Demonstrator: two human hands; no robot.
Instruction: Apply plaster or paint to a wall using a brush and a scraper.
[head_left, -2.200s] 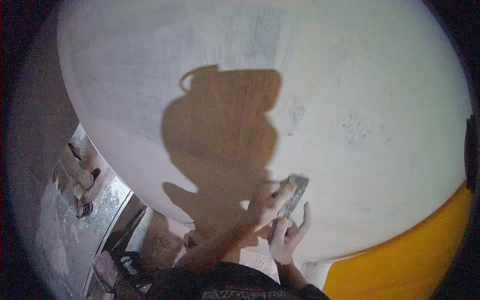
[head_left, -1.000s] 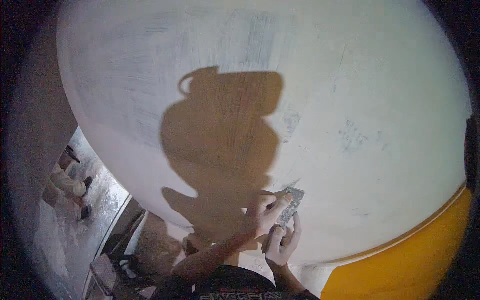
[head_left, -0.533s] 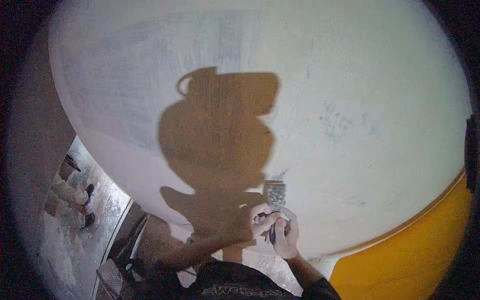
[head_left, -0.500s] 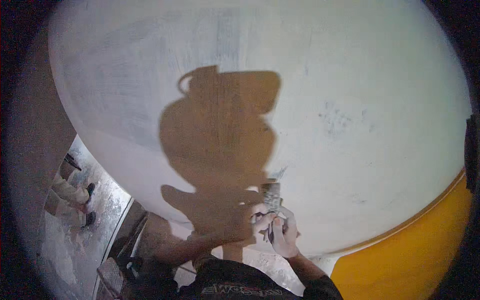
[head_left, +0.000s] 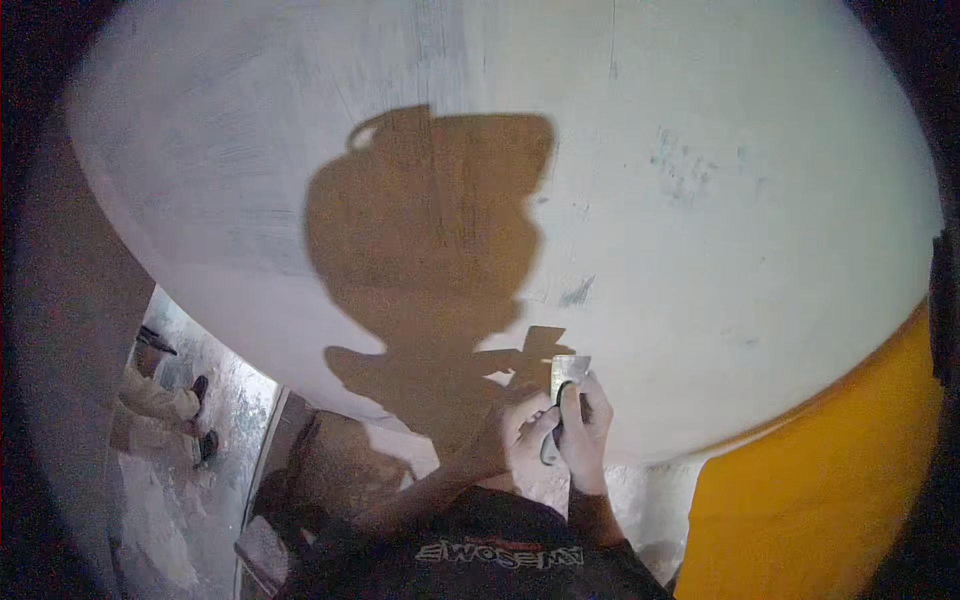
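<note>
My right hand [head_left: 584, 425] is closed around the dark handle of a putty knife [head_left: 569, 370], its flat, pale blade pointing up, away from me. My left hand [head_left: 515, 430] meets it from the left, fingers bent and pressed against the lower part of the handle area. A smooth grey, rounded piece [head_left: 549, 446] shows between the two hands; whether it belongs to the knife I cannot tell. Both hands are held in front of a broad whitish wall [head_left: 800, 230] with grey smears and scuffed patches, and the blade appears apart from it.
My shadow [head_left: 420, 230] falls across the wall's middle. An orange-yellow surface [head_left: 790, 500] borders it at lower right. At left, beyond the wall's edge, a person's light trouser leg [head_left: 160, 400] and dark shoes show over a stained floor [head_left: 160, 510].
Both hands have shifted slightly right and up with the putty knife. Its blade looked dark and mottled before and now shows bright. The view has shifted a little.
</note>
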